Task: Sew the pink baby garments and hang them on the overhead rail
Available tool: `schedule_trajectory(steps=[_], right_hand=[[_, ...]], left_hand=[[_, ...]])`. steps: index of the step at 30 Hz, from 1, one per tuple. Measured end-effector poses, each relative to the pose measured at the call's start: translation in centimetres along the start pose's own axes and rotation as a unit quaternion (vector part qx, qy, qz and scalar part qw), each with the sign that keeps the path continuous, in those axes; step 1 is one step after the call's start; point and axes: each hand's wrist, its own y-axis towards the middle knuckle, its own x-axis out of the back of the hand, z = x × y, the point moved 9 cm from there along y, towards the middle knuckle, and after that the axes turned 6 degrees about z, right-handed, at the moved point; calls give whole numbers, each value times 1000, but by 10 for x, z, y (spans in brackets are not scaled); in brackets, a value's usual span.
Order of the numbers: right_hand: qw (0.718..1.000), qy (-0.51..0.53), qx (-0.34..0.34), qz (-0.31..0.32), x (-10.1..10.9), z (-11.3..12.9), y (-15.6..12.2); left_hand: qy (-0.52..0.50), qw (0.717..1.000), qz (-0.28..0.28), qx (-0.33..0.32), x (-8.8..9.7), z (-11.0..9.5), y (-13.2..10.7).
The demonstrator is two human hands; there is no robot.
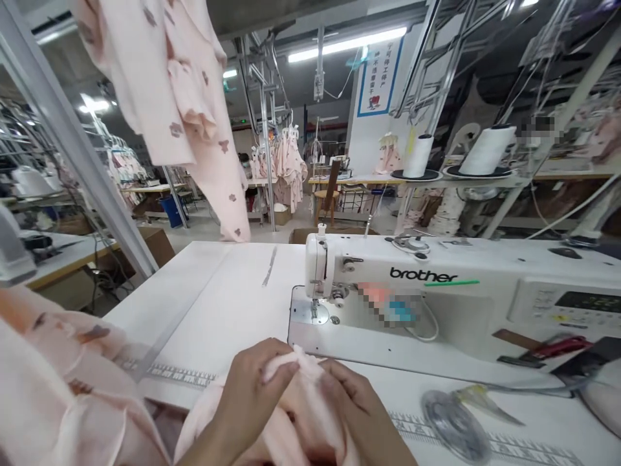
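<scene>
Both my hands grip a pale pink piece of fabric in front of the sewing machine, at the table's near edge. My left hand pinches its upper edge between thumb and fingers. Close beside it, my right hand has its fingers closed on the same edge, the fingertips partly hidden by folds. The cloth hangs down below my hands out of view. Beyond them, the machine's needle and presser foot stand over the metal plate, with no fabric beneath.
Pink printed fabric is heaped at the left, and more pink garments hang above the table. A clear round disc lies at the right by a tape measure. Thread cones stand behind the machine.
</scene>
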Motion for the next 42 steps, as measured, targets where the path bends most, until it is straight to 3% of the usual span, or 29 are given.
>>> schedule_trajectory(steps=[2, 4, 7, 9, 13, 17, 20, 22, 26, 29, 33, 36, 39, 42], right_hand=[[991, -119, 51, -38, 12, 17, 3], [980, -179, 81, -30, 12, 31, 10], [980, -193, 46, 19, 5, 35, 21], [978, -208, 15, 19, 6, 35, 24], [970, -239, -20, 49, 9, 30, 24], [980, -74, -111, 149, 5, 5, 31], [954, 83, -164, 235, -12, -12, 33], [935, 166, -181, 256, -23, -22, 33], [910, 282, -208, 223, -39, -40, 29], [929, 277, -186, 161, -34, -39, 27], [997, 58, -43, -2, -1, -7, 18], [991, -124, -13, -57, 0, 10, 6], [981, -183, -33, -57, -4, 10, 5], [987, -161, 16, -18, -4, 17, 13]], left_hand=[[9, 1000, 10, -24, 0, -1, 2], [29, 998, 32, -41, -1, -2, 3], [55, 997, 30, -41, -1, 0, 6], [57, 998, 20, -27, -1, 3, 8], [50, 995, 70, -39, -13, 3, 10], [56, 987, 115, -100, -18, -5, 7], [60, 984, 101, -136, -14, -8, 1], [55, 985, 87, -141, -12, -6, -2], [-14, 988, 71, -133, -15, -1, -5], [-58, 993, 21, -97, -10, 9, -3], [-30, 994, -85, -61, 4, 20, -1], [7, 992, -116, -47, 4, 20, -1], [-36, 994, -107, -4, 4, 23, 2], [-100, 995, 5, 23, -3, 20, 12]])
